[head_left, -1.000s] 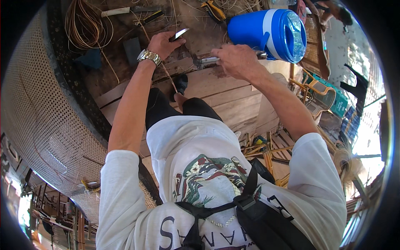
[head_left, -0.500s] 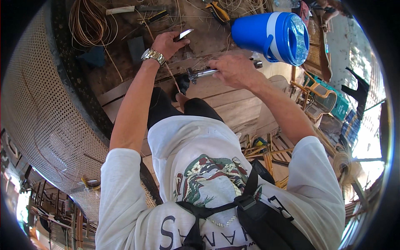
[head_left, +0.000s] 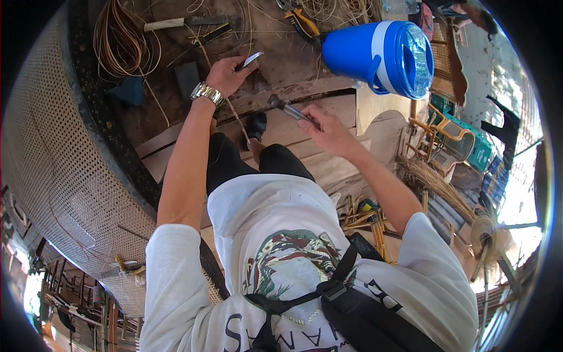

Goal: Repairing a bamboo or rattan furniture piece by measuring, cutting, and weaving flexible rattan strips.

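Far left, woven cane panel (head_left: 76, 141); right of it, a coil of cane strands (head_left: 115, 41) and a white-handled knife (head_left: 165, 24) on the dark boards. Left hand (head_left: 226, 77): fingers pinching a short metal blade (head_left: 253, 58), tip pointing right. Right hand (head_left: 327, 132), nearer me: fingers wrapped round a hammer (head_left: 286, 109), head turned left, apart from the blade. Pliers (head_left: 305, 24) lie farther off, left of the blue cooler (head_left: 352, 50). Step in hand, my read: blade and hammer being readied together; next move calls for a steady left grip and fingers clear of the hammer head.
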`<state>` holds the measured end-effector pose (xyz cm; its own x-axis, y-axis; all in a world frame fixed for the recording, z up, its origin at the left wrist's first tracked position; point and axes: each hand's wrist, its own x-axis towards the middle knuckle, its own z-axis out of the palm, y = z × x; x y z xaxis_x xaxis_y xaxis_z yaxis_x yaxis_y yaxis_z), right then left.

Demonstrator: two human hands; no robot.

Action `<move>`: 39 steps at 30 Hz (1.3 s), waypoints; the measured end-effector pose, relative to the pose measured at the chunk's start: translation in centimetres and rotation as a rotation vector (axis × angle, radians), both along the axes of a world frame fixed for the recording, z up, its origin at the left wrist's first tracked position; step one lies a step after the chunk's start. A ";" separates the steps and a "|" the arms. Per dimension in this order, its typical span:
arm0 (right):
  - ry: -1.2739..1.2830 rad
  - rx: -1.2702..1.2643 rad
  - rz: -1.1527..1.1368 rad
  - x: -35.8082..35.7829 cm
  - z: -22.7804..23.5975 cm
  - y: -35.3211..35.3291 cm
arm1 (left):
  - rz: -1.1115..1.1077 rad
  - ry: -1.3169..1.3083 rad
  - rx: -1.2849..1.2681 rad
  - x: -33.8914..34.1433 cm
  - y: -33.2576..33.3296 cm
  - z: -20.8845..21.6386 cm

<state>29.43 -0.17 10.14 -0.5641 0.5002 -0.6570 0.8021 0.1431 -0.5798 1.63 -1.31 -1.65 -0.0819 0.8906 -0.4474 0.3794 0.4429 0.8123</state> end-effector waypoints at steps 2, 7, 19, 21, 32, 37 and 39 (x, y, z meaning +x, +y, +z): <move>0.150 0.094 -0.247 0.3 -1.1 -1.3 | -0.008 0.010 0.085 -0.2 -0.4 -0.9; 0.245 0.399 -0.294 -0.1 -5.1 0.1 | -0.036 -0.096 0.071 -0.5 -1.5 -0.7; 0.426 0.626 -0.133 -0.8 -7.5 1.5 | 0.223 -0.217 0.066 0.7 0.7 -3.0; 0.408 0.564 -0.144 -0.7 -6.7 1.5 | 0.153 -0.051 0.012 0.7 0.8 -2.3; 0.393 0.332 -0.235 -1.4 -6.6 2.2 | 0.221 -0.213 0.092 0.9 -0.1 -4.3; 0.378 0.576 0.004 -0.3 -9.3 3.1 | 0.174 -0.153 0.095 0.9 0.3 -3.9; 0.329 0.574 0.086 -0.8 -9.1 3.6 | 0.176 -0.133 0.076 0.9 0.2 -3.7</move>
